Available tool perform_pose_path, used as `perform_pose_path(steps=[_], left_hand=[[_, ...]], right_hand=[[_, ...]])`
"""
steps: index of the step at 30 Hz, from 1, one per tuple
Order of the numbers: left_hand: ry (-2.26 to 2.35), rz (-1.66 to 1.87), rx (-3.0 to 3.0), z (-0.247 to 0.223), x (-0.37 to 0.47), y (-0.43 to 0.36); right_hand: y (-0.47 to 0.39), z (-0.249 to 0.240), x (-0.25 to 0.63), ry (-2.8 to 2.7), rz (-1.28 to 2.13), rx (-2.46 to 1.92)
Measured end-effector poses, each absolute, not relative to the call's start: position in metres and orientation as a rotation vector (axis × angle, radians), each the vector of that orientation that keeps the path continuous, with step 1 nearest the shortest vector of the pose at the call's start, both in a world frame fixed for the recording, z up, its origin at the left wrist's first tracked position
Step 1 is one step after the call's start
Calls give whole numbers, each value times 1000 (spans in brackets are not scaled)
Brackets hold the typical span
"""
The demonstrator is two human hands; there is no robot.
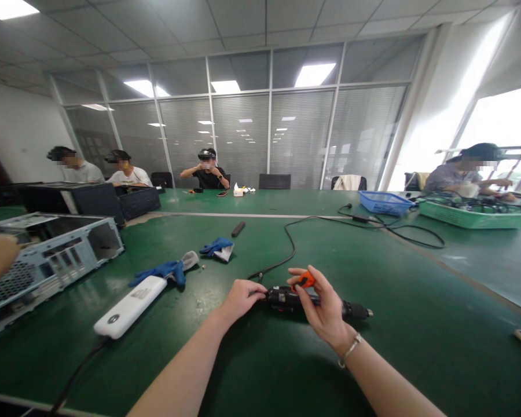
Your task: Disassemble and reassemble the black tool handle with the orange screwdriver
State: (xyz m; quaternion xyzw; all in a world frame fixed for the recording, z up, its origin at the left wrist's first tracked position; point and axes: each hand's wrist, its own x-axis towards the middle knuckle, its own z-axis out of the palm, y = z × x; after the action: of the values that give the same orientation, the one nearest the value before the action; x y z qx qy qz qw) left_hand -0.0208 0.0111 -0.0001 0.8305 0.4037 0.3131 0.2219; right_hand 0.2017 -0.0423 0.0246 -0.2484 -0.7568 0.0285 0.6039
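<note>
Black cylindrical power tool (281,297) on green tabletop (399,278), rear end between pinched fingertips of left hand (241,299), barrel beneath right hand (325,310), fingers clasping small orange-and-black object (306,280).

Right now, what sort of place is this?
Likely a shared workroom for electronics assembly or repair: a bare computer case, a black power tool and a green basket of cords on a green tabletop.
</note>
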Motion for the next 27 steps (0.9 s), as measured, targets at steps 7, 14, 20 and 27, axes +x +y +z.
perform_pose_path(steps=[7, 14, 20, 27], left_hand=[[1060, 834, 2358, -1, -9, 4], [1061, 819, 2404, 0, -7, 2], [1050, 823, 2398, 0, -6, 1], [1087, 823, 2380, 3, -5, 1]], right_hand=[[-42, 13, 191, -1637, 138, -555], [-40, 10, 188, -1707, 106, -577], [-40, 10, 187, -1723, 121, -603], [-40, 5, 188, -1691, 136, -562]])
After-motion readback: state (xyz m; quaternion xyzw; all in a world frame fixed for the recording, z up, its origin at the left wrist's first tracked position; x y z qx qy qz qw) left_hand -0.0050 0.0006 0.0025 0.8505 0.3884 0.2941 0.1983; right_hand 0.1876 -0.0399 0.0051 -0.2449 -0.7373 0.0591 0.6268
